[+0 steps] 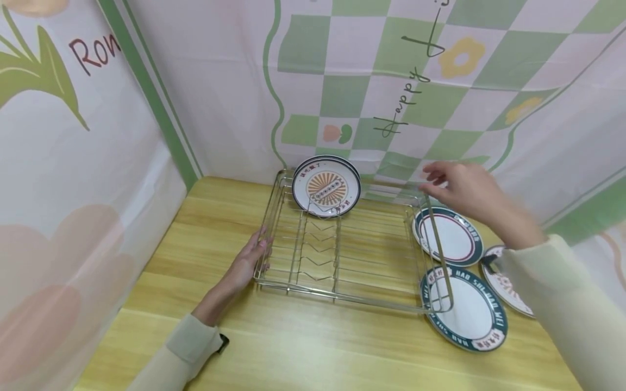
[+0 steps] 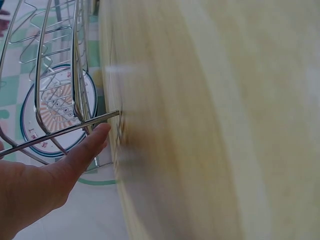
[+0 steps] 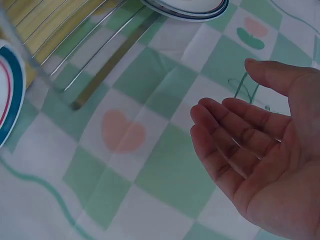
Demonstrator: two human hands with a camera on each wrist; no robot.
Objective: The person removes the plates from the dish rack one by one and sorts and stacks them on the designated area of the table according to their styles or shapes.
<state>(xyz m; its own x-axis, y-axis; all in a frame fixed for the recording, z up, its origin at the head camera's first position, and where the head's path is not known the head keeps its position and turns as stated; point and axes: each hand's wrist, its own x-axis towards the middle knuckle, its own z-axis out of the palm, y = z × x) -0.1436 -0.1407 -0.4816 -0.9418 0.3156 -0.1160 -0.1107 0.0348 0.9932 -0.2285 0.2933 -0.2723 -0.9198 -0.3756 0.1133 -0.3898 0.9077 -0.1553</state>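
Observation:
A wire dish rack [image 1: 342, 297] stands on the wooden table, with plates [image 1: 326, 179] upright at its back left, one close behind another. The front plate bears an orange sunburst print. My left hand [image 1: 246, 263] holds the rack's left side; in the left wrist view, one digit [image 2: 90, 150] lies along the lower wire while the other fingers are mostly hidden. Above the rack's back right corner, my right hand [image 1: 462, 187] is raised, holding nothing. Its fingers are loosely bent and the palm [image 3: 285, 185] shows in the right wrist view.
To the right of the rack lie two plates with dark green rims, a farther plate [image 1: 447, 237] and a nearer plate [image 1: 467, 309], partly behind the rack's wires. A sunburst plate [image 1: 508, 282] is partly covered by the right sleeve. A patterned cloth [image 1: 235, 108] hangs behind the table [image 1: 303, 347].

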